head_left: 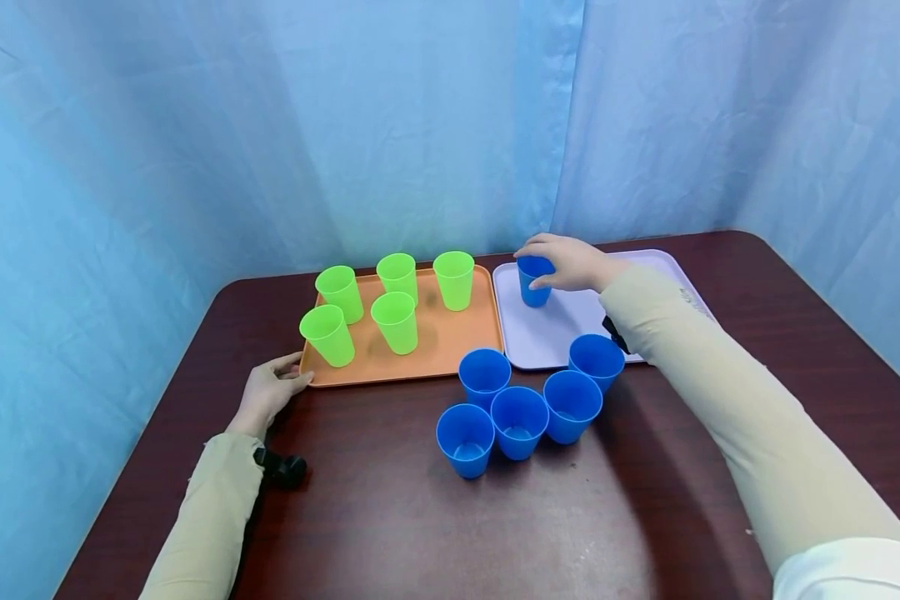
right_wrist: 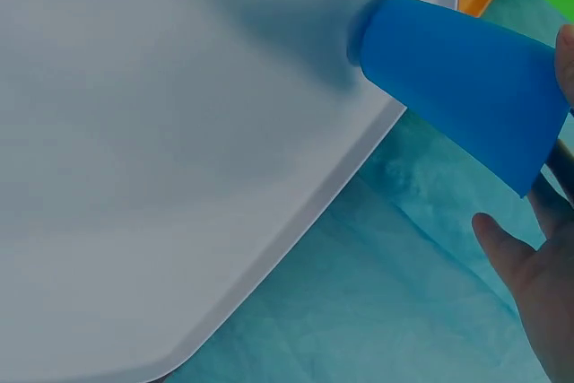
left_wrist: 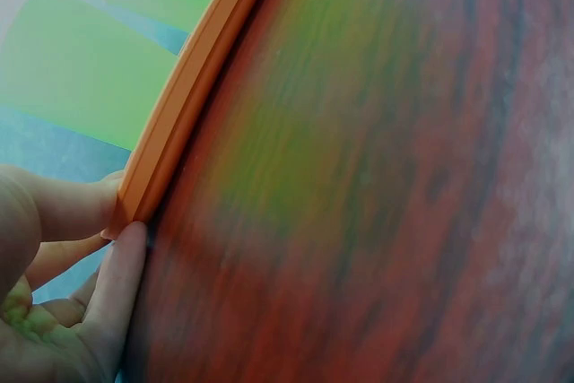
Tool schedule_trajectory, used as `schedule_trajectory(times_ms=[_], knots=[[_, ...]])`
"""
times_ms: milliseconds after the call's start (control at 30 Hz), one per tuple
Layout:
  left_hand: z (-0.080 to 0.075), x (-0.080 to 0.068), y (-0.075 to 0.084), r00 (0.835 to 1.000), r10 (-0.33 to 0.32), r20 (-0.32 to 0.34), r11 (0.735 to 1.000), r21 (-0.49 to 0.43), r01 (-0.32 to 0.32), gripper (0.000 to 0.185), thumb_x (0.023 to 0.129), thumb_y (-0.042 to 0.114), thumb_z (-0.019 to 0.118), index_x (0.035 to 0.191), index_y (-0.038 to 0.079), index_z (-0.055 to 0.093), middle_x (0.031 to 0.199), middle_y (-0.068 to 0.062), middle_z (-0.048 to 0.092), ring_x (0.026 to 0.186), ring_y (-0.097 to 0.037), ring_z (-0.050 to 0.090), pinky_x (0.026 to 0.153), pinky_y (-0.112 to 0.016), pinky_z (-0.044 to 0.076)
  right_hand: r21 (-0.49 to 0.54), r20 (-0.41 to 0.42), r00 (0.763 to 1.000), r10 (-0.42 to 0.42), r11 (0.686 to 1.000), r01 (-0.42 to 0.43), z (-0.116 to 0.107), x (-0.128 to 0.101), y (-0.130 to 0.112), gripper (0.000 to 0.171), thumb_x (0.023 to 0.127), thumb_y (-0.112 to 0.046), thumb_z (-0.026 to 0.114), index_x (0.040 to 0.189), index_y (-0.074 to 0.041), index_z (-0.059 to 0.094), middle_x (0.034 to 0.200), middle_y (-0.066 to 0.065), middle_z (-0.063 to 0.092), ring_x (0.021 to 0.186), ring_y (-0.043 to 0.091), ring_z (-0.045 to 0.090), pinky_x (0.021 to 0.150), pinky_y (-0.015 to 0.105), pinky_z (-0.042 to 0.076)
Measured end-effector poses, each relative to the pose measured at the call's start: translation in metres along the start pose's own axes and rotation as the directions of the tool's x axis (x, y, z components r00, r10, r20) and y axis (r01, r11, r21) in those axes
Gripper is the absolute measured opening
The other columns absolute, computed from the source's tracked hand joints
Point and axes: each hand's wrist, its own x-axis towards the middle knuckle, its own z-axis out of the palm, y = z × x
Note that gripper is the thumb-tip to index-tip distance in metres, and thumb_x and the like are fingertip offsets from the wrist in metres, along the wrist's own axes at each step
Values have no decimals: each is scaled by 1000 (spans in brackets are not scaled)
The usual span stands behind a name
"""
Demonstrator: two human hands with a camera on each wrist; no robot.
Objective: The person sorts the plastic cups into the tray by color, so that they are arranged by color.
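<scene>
My right hand (head_left: 562, 262) grips a blue cup (head_left: 534, 285) by its rim from above; the cup stands at the back left of a lilac tray (head_left: 555, 333). In the right wrist view the blue cup (right_wrist: 457, 87) touches the tray (right_wrist: 179, 177) with its base, and my fingers (right_wrist: 525, 266) reach around it. My left hand (head_left: 270, 390) lies on the table with straight fingers against the front-left corner of an orange tray (head_left: 450, 346). The thumb (left_wrist: 121, 284) touches the tray's rim (left_wrist: 188, 87).
Several green cups (head_left: 396, 321) stand upright on the orange tray. Several more blue cups (head_left: 519, 421) cluster on the dark wooden table (head_left: 390, 517) just in front of both trays. A blue curtain (head_left: 345, 125) hangs behind the table.
</scene>
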Motion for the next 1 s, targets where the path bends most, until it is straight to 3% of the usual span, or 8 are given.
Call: schedule_trajectory(times_ms=[400,767,1000], knots=[[-1,-1,0,1000,1,-9,1000,10,-1,57,93,16,61,144,5,39,135,-22,47,123,-31,49,88,-28,45,2,55,997,51,999,-51,5,4,1,58,88,-20,68,139,-6,46,144,20,39,132,40,37,104,55,35],[1,2,-1,999,40,-31,999,3,-40,54,92,12,62,141,1,43,128,-22,49,116,-31,51,69,-10,43,-6,96,991,93,996,-93,3,2,0,65,88,-28,68,143,-7,41,149,22,31,137,43,27,106,58,30],[-2,2,-3,1000,21,-18,1000,-5,-22,55,92,13,61,143,3,41,131,-22,48,119,-30,50,69,-9,43,1,68,995,76,997,-76,-4,4,-3,65,87,-29,68,143,-6,42,148,23,32,137,43,26,106,59,29]])
